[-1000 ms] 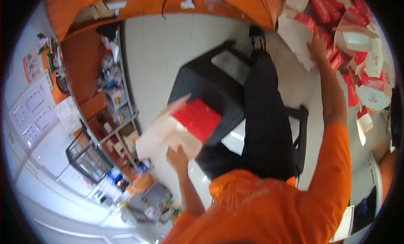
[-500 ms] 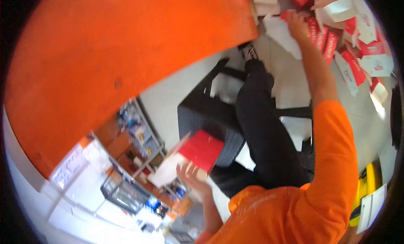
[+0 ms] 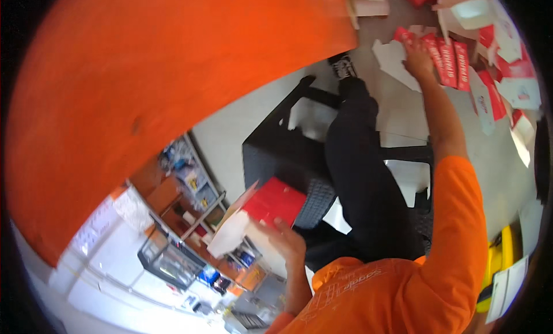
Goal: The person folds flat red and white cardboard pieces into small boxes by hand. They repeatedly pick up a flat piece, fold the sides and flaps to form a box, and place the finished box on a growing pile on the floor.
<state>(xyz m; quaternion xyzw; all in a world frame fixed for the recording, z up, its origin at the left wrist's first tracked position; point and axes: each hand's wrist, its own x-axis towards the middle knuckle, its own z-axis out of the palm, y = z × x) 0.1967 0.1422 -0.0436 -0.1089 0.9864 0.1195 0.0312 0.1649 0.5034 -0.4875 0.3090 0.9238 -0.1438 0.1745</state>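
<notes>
At the lower middle, my left hand (image 3: 288,242) grips the edge of a red and white paper carton (image 3: 275,202), its white flaps spread toward the left. This carton is beside a black woven stool (image 3: 282,161). My right arm reaches far forward to the upper right. There my right hand (image 3: 419,59) is closed on a flat carton (image 3: 397,60) with a white panel and a red end; the fingertips are partly hidden. Right beside that hand, several red folded cartons (image 3: 455,63) lie in a row on the floor.
More red and white cartons (image 3: 515,83) are scattered at the far right. A large orange surface (image 3: 173,75) fills the upper left. Shelves with goods (image 3: 187,173) stand at the left. My black-trousered leg (image 3: 360,167) is in the middle, and a yellow object (image 3: 501,259) is at the lower right.
My right hand and the flat carton have shifted slightly right and down in view. My left hand has shifted a little right on its carton, fingers now nearer the red panel.
</notes>
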